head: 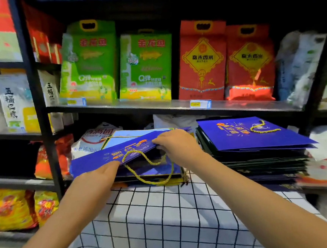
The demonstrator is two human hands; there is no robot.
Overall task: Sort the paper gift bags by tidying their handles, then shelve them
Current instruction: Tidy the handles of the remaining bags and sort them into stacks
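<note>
Blue paper bag w/ gold rope handle

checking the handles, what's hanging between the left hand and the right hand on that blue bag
In the head view, a yellow rope handle dangles from the blue bag between the left hand and the right hand.

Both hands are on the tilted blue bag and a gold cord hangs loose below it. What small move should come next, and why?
Probably tuck the gold cord handle in under the blue bag. The right hand and left hand grip the bag's near edge, raised and tilted, while the cord dangles in a loop below. The bag on the stack to the right has its cord lying on top.
</note>
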